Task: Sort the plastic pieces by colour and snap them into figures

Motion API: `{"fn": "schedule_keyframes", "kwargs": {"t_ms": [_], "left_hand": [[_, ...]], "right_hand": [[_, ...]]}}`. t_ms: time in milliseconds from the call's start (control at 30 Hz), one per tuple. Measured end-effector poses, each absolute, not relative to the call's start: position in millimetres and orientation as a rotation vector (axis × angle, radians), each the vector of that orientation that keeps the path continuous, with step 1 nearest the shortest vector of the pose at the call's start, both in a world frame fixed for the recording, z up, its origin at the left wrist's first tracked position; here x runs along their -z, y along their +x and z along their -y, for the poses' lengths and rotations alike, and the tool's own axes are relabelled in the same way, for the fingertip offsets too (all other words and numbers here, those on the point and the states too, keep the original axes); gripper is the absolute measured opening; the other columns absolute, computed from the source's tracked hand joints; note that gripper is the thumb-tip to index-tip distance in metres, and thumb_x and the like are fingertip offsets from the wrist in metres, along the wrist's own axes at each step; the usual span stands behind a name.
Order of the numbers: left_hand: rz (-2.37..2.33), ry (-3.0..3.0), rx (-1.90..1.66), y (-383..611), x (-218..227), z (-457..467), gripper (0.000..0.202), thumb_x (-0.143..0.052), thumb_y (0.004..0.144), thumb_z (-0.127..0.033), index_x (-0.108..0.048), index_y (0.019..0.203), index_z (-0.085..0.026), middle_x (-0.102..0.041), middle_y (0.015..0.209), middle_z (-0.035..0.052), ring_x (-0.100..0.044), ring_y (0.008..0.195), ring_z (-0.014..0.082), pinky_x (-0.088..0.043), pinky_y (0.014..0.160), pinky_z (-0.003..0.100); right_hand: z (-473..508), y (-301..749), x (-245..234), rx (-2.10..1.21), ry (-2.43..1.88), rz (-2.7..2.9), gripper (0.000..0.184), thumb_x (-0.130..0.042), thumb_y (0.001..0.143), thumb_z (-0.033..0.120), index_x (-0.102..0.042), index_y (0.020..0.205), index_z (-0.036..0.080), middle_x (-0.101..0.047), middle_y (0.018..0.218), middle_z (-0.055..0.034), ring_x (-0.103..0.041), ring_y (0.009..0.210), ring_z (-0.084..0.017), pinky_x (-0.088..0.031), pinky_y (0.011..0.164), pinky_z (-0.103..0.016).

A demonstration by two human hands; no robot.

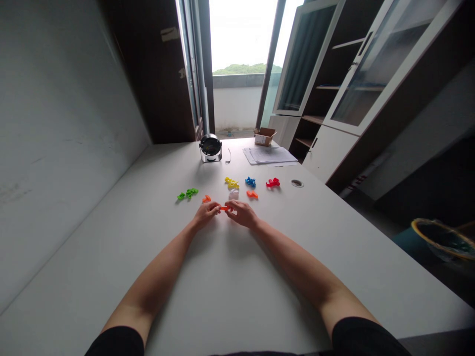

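The person's left hand (206, 213) and right hand (242, 213) are coming together above a white table (111, 257), and the fingers of both hands are closed and are gripping one small orange plastic piece (223, 208) from its two sides. This piece is staying between the two hands, a little above the table surface, and it is too small to see its exact shape. Just in front of the left hand, another orange piece (206, 199) is lying alone. A pale, almost transparent piece (233, 194) is lying near the right hand, and a third orange piece (252, 194) is lying beside it. Farther from the hands, a green group of pieces (189, 193) is lying on the left side, while a yellow group (232, 183), a blue group (250, 182) and a red group (272, 182) are forming a row. Beyond them, a round hole cover (297, 183) is sitting in the table, a small round metal device (210, 148) is standing near the far edge, some papers (269, 155) are lying flat, and a small cardboard box (264, 136) is resting behind these papers. On the right, a cabinet with glass doors (315, 74) is standing beside the table.
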State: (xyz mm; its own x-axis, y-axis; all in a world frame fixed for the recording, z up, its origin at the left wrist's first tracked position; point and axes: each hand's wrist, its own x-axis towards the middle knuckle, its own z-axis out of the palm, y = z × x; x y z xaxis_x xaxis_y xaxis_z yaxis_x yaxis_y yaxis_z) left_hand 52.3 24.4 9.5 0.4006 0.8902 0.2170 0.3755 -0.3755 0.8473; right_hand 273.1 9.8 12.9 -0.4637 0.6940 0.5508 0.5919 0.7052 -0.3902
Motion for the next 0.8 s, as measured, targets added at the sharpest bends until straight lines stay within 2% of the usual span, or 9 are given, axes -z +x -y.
{"fn": "schedule_keyframes", "kwargs": {"t_ms": [233,367,467,667,800], "left_hand": [[-1.088,1.951,-0.904,53,-6,-26,0.030,-0.050,0.091,-0.039,-0.070,0.096,-0.016,-0.070,0.080,0.0038,-0.062,0.073,0.0154,-0.046,0.070,0.025],[-1.126,1.955,-0.870,54,-6,-25,0.030,-0.050,0.090,-0.039,-0.070,0.095,-0.017,-0.070,0.080,0.0037,-0.062,0.074,0.0155,-0.046,0.070,0.025],[-1.147,1.963,-0.855,55,-5,-23,0.028,-0.051,0.090,-0.038,-0.070,0.096,-0.018,-0.070,0.080,0.0028,-0.060,0.071,0.0150,-0.045,0.067,0.025],[-1.163,2.044,-0.813,55,-7,-21,0.025,-0.053,0.089,-0.036,-0.071,0.094,-0.019,-0.069,0.079,0.0014,-0.056,0.067,0.0140,-0.042,0.062,0.024],[-1.178,2.058,-0.793,56,-11,-19,0.026,-0.052,0.089,-0.035,-0.071,0.095,-0.019,-0.069,0.079,0.0015,-0.056,0.068,0.0143,-0.042,0.064,0.024]], "right_hand": [[-22,294,-12,-0.114,-1.080,1.960,0.016,-0.057,0.091,0.028,-0.062,0.104,0.022,-0.066,0.082,-0.0012,-0.060,0.067,-0.014,-0.045,0.070,-0.024],[-42,330,-13,-0.061,-1.296,1.778,0.019,-0.053,0.092,0.034,-0.063,0.102,0.021,-0.067,0.084,-0.0024,-0.060,0.067,-0.016,-0.045,0.069,-0.026],[-55,360,-11,-0.041,-1.500,1.713,0.022,-0.055,0.089,0.038,-0.065,0.099,0.021,-0.066,0.078,-0.0016,-0.060,0.068,-0.018,-0.044,0.070,-0.027],[-65,389,2,-0.093,-1.707,1.615,0.021,-0.056,0.087,0.037,-0.067,0.097,0.021,-0.064,0.073,-0.0022,-0.059,0.069,-0.020,-0.041,0.067,-0.029],[-68,389,9,-0.115,-1.768,1.563,0.024,-0.054,0.089,0.037,-0.065,0.102,0.020,-0.065,0.076,-0.0041,-0.059,0.070,-0.021,-0.041,0.069,-0.030]]}}
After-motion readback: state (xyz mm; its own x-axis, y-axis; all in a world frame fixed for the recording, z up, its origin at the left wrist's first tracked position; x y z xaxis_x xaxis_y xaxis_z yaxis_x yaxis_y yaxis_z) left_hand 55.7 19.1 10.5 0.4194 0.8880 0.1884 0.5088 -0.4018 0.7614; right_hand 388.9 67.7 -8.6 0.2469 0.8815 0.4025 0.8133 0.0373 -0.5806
